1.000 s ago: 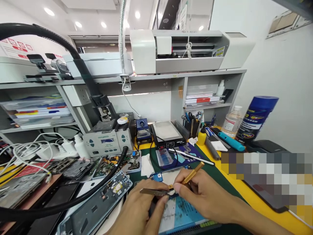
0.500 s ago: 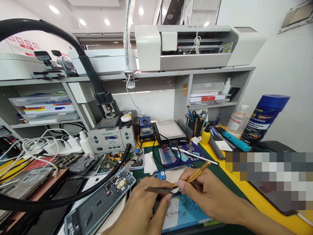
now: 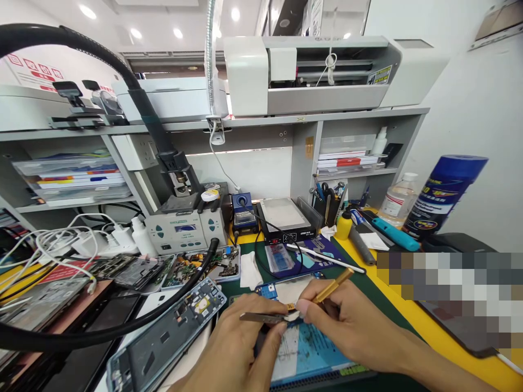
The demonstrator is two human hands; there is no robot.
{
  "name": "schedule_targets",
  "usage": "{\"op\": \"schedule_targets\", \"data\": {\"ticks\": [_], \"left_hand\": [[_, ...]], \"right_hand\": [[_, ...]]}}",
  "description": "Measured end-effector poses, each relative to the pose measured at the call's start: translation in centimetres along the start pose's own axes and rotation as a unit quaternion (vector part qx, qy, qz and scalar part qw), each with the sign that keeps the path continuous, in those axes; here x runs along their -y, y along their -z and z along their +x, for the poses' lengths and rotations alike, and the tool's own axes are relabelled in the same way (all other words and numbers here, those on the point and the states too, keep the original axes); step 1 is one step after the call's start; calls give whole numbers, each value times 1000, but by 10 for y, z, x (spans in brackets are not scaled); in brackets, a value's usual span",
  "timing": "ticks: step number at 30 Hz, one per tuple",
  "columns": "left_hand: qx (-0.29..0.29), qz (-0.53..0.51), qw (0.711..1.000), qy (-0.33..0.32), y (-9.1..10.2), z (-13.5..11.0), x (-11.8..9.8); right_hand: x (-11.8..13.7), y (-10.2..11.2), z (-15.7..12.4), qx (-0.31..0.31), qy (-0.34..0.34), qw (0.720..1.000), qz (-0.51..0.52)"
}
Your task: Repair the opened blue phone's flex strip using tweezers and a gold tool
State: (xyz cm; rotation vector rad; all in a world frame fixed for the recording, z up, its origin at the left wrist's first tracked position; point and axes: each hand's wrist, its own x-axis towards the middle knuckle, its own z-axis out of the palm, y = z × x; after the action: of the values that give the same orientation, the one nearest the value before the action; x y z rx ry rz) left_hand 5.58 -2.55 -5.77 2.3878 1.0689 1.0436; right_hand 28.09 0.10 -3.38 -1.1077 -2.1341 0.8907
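My left hand [image 3: 239,348] is closed round metal tweezers [image 3: 261,318], their tips pointing right toward a small part at the fingertips of my other hand. My right hand [image 3: 343,321] pinches a gold-handled tool [image 3: 329,288] that slants up to the right. Both tool tips meet over a blue work mat [image 3: 306,354] with a small blue circuit board [image 3: 267,291] just behind it. What lies exactly under the tips is hidden by my fingers.
An opened phone frame [image 3: 167,335] lies left of my hands, under a thick black hose [image 3: 134,321]. Behind stand a soldering station [image 3: 183,228], a hot plate [image 3: 284,218], a tool cup [image 3: 329,204], a blue spray can [image 3: 443,196] and a clear bottle [image 3: 398,204]. Phone parts [image 3: 134,269] and white cables [image 3: 61,242] crowd the left.
Both hands stay together over the mat with barely any movement; the view has shifted slightly, so the bench sits a little to the right and higher.
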Motion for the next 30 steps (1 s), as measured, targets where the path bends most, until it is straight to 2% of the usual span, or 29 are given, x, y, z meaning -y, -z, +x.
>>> {"op": "schedule_targets", "data": {"ticks": [19,30], "left_hand": [[33,-6,999,13,3,-1,-2],[-2,13,1000,28,4,-1,-9]], "right_hand": [[-1,0,-1,-5,-7,1000,5],[-3,0,-1,-3,-7,1000,6]]}}
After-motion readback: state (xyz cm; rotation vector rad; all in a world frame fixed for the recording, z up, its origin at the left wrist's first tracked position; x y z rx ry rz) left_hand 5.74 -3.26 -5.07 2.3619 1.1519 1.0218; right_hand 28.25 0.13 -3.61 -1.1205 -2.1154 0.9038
